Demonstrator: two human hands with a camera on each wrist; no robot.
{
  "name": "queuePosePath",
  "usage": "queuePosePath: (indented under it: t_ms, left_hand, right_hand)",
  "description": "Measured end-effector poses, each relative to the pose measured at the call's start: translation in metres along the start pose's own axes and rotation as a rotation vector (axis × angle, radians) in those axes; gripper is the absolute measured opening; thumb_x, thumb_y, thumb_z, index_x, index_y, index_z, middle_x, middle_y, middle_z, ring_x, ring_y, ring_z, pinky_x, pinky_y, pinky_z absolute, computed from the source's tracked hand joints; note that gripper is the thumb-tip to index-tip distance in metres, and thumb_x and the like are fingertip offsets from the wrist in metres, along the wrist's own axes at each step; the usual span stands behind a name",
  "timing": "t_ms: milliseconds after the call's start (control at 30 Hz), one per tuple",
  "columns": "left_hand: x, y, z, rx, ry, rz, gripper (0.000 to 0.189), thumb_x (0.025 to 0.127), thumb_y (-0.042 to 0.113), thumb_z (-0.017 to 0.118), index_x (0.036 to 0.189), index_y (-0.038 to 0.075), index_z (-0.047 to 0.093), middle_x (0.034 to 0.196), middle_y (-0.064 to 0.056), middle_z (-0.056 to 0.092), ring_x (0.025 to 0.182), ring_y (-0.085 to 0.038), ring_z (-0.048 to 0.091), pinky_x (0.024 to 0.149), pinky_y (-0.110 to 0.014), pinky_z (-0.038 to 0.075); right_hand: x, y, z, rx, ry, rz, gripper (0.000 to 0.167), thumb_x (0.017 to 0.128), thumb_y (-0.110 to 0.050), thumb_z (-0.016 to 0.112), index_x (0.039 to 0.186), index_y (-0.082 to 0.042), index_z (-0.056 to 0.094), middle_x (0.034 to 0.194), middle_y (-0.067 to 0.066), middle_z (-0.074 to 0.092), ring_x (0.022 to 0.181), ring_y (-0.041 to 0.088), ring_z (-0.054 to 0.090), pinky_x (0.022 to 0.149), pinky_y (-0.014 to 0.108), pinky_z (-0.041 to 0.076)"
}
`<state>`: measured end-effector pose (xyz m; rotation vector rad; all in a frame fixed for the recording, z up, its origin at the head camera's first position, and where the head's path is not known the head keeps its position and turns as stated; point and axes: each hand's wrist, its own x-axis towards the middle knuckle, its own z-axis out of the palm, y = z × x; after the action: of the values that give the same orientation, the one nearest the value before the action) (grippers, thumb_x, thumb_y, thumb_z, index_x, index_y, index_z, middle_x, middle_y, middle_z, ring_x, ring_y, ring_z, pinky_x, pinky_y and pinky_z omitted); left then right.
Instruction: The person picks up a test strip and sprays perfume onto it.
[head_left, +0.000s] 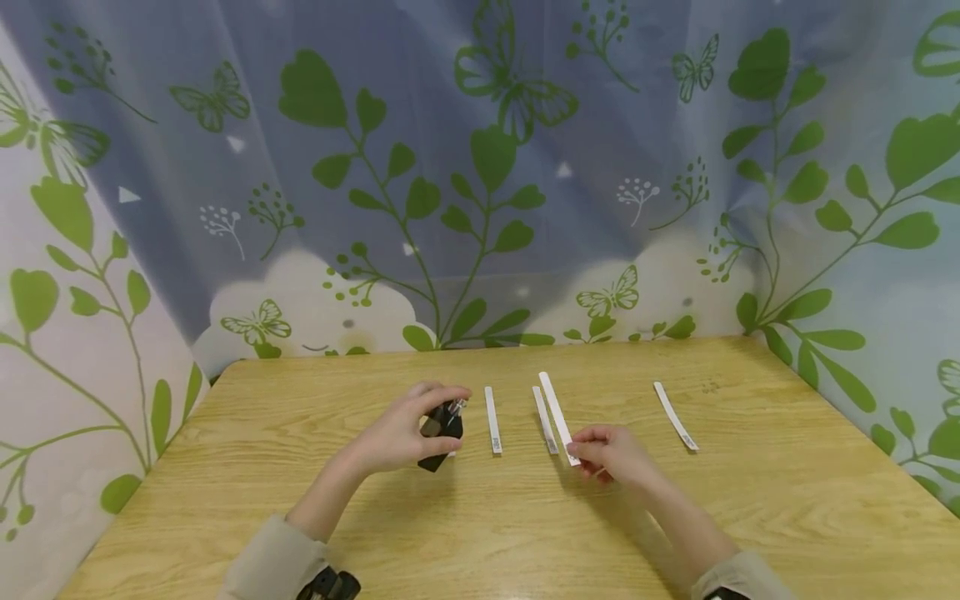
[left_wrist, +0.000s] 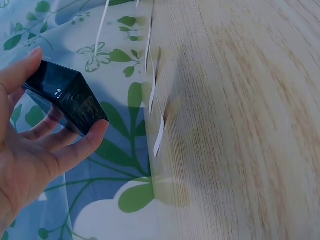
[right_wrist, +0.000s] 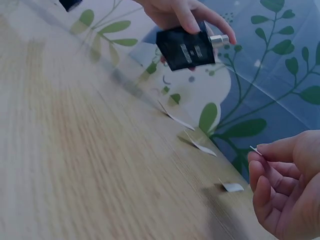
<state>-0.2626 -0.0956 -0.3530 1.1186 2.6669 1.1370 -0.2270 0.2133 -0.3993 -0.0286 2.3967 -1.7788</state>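
— Four white paper strips are lying on the wooden table (head_left: 750,500). What is the left hand (head_left: 397,437) doing?

— It is holding a small black bottle (head_left: 442,429) up off the table, fingers curled round it.

— And the right hand (head_left: 611,454)?

— It is pinching the near end of one white strip (head_left: 557,412), which is lying beside another strip (head_left: 544,419). One more strip (head_left: 492,419) is lying near the bottle, and the last strip (head_left: 674,415) is lying off to the right.
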Motion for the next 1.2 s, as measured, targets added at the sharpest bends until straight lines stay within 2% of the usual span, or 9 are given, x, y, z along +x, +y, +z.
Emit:
queuePosePath:
  t_ms: [233,533,967,1200]
  left_hand:
    - [-0.001,0.002,-0.002,0.01,-0.017,-0.002,0.059,0.083,0.027,0.071,0.137,0.022,0.047,0.132,-0.01,0.04,0.109,-0.026,0.048,0.085,-0.047,0.042]
    - [-0.002,0.001,-0.004,-0.001,-0.018,-0.007,0.059,0.083,0.026,0.072,0.136,0.024,0.047,0.132,-0.008,0.04,0.111,-0.025,0.046,0.087,-0.05,0.041]
    - [-0.009,-0.001,-0.005,-0.02,-0.015,-0.021,0.058,0.082,0.024,0.072,0.135,0.023,0.048,0.129,-0.008,0.042,0.109,-0.024,0.046,0.086,-0.05,0.041]
    - [-0.007,-0.003,-0.005,-0.002,-0.018,-0.022,0.058,0.082,0.03,0.072,0.135,0.028,0.048,0.132,-0.008,0.042,0.112,-0.025,0.047,0.086,-0.049,0.041]
  right_hand:
    - [0.013,0.012,-0.021,-0.029,0.1,0.054,0.023,0.089,-0.016,0.063,0.101,0.003,0.061,0.072,0.002,0.062,0.061,0.011,0.056,0.051,0.023,0.041]
    - [0.026,0.026,-0.04,-0.036,0.169,0.105,0.018,0.088,-0.01,0.062,0.097,0.006,0.063,0.066,0.001,0.061,0.053,0.007,0.053,0.046,0.02,0.04]
    - [0.035,0.035,-0.04,-0.108,0.158,0.152,0.013,0.088,-0.009,0.06,0.093,0.003,0.064,0.063,0.0,0.06,0.05,0.008,0.054,0.044,0.02,0.039]
    - [0.034,0.036,-0.044,-0.112,0.151,0.147,0.013,0.088,-0.01,0.061,0.093,0.002,0.063,0.065,0.001,0.06,0.052,0.009,0.056,0.047,0.021,0.042]
